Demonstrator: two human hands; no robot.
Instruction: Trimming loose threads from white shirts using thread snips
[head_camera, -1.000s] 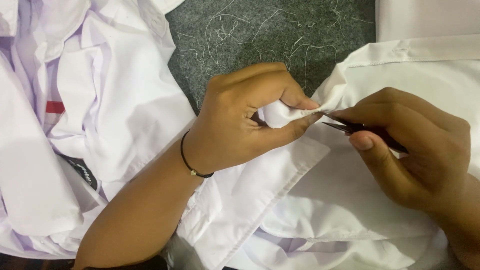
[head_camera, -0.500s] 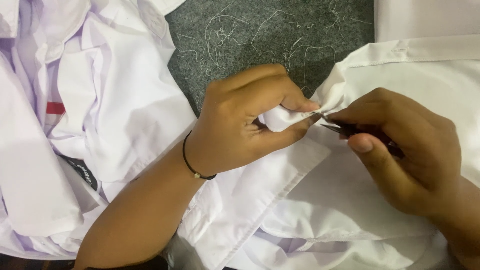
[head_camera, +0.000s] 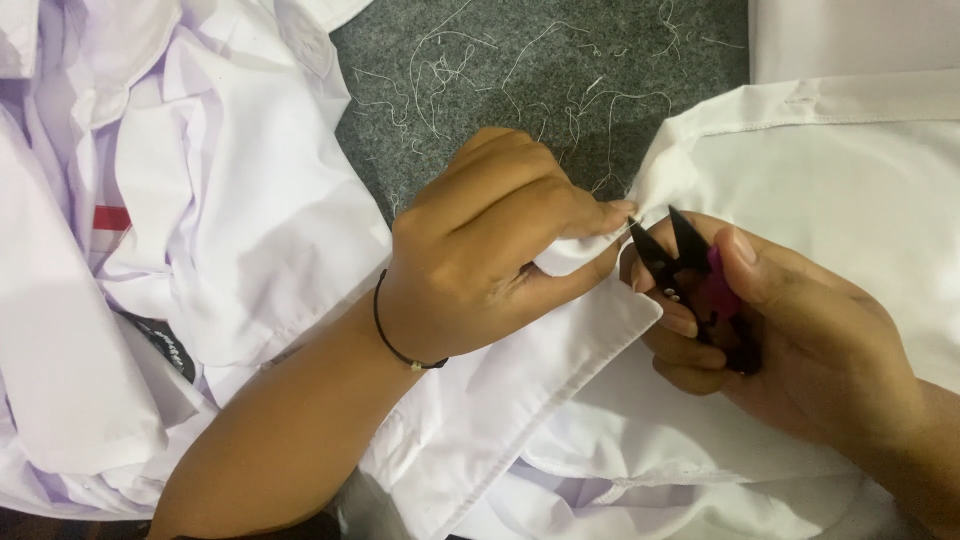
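Pinching a folded edge of the white shirt (head_camera: 800, 190) in left hand (head_camera: 480, 260), just beside right hand (head_camera: 790, 340) grasping the thread snips (head_camera: 690, 275), blades parted at the fold. Grey bench (head_camera: 540, 70) strewn with loose threads (head_camera: 450, 60) above.

A grey felt-like counter (head_camera: 520, 60) carries loose white thread clippings (head_camera: 470, 70); left of them lies a heap of white shirts (head_camera: 200, 230), right another white shirt (head_camera: 850, 170).
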